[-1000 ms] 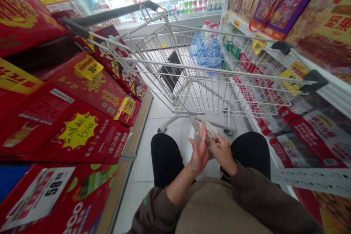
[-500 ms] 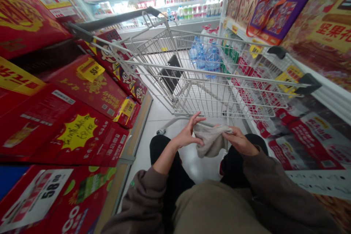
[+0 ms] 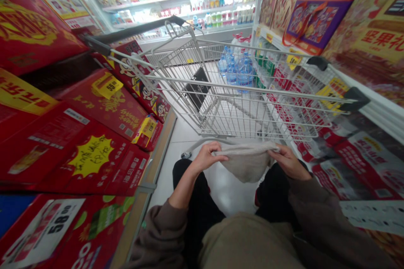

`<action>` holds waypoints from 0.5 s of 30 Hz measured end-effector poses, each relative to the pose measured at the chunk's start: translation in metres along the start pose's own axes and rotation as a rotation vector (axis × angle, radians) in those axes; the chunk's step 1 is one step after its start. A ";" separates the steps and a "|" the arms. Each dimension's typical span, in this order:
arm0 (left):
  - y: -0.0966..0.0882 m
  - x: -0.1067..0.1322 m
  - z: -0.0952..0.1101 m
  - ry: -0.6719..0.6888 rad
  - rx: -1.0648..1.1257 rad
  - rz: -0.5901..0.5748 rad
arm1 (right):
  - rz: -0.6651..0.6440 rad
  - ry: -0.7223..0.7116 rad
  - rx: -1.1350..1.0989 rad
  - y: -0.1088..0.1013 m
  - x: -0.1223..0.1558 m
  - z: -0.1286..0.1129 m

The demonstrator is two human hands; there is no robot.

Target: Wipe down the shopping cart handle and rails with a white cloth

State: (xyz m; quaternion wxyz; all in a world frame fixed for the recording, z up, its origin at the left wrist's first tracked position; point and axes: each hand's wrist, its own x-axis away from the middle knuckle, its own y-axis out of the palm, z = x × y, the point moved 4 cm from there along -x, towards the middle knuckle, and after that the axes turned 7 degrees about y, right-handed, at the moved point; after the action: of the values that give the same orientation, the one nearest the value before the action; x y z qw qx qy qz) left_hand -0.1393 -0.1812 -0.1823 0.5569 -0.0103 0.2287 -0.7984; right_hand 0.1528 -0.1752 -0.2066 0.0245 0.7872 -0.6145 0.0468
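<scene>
- The left hand (image 3: 206, 157) is closed over the left end of a beige cloth (image 3: 248, 164), fingers curled on the top edge and thumb tucked beneath.
- The right hand (image 3: 288, 160) pinches the right end of the same cloth, fingers folded over the hem.
- The cloth is pulled taut along its upper edge between the two hands. Its middle sags in a soft pouch below them, hanging in the air above the floor (image 3: 227, 193) and touching nothing else that I can see.
- Below the hands are the person's black trousers (image 3: 195, 201), with a knee on either side of the cloth. Brown sleeves (image 3: 164, 227) run back toward the camera.
- Just beyond the cloth stands a wire shopping cart (image 3: 221, 86), its nearest rim rail close above the knuckles and one wheel (image 3: 186, 154) on the floor near the left hand.
- A flat black panel (image 3: 197, 88) shows through the cart's wires at its far end — whether it lies inside the basket I cannot tell.
- A dark handle bar (image 3: 135, 29) runs along the cart's far left top edge.
- Blue water bottles (image 3: 238, 69) show through the wires, beyond the cart's far end.
- Along the left edge of the aisle, red boxes (image 3: 126, 113) are stacked, one with a yellow price tag (image 3: 107, 85) and another with a yellow starburst label (image 3: 90, 156).
- On the right, shelves hold gift boxes (image 3: 315, 17) — red and purple.
</scene>
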 end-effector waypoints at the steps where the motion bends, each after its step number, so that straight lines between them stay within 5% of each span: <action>1: -0.008 -0.002 0.004 -0.002 -0.032 0.046 | 0.000 0.012 0.021 -0.002 -0.004 0.003; 5: -0.024 -0.007 0.017 0.000 -0.218 0.218 | 0.034 0.002 0.092 0.000 -0.015 0.012; 15: -0.016 -0.013 0.015 -0.153 -0.283 0.434 | 0.298 -0.029 0.129 0.021 -0.029 0.010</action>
State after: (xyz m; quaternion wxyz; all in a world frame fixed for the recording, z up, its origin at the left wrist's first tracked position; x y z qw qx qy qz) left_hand -0.1444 -0.1705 -0.1603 0.7237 -0.0990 0.2922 -0.6172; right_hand 0.1256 -0.1535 -0.2195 -0.0420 0.6880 -0.7203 0.0778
